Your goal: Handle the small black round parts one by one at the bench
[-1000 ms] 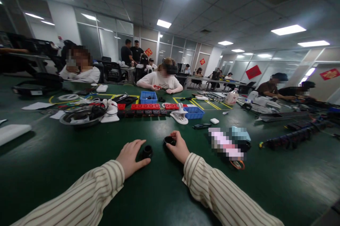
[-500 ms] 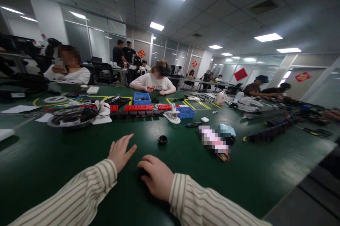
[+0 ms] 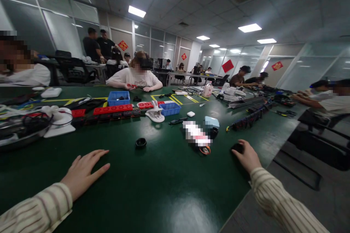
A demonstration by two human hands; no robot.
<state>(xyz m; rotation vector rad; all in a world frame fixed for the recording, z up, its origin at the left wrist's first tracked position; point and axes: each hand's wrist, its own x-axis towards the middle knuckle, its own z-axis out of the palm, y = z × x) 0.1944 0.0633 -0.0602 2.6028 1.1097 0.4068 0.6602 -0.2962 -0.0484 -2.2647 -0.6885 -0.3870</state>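
Observation:
My left hand (image 3: 83,174) is open, its fingers stretched out over the green table (image 3: 153,189). Ahead and to its right sits a small black round cup-like piece (image 3: 140,143), not touched by either hand. Near the table's right edge, my right hand (image 3: 248,155) is closed around a black rounded object (image 3: 237,148). The palm and fingers hide most of that object, so its kind does not show. To the left of my right hand lie a blurred pink-and-white item (image 3: 196,133) and a light-blue pouch (image 3: 212,122).
Across the middle run red-topped black blocks (image 3: 113,109), a white stand (image 3: 155,113) and blue bins (image 3: 118,98). A metal bowl with cables (image 3: 27,139) stands at left, tools (image 3: 251,116) at right. A person (image 3: 135,76) sits opposite. A black chair (image 3: 317,149) is beyond the right edge.
My right hand has moved far right across the table with the black object. My left hand has shifted left, away from the round piece. The camera view has turned right.

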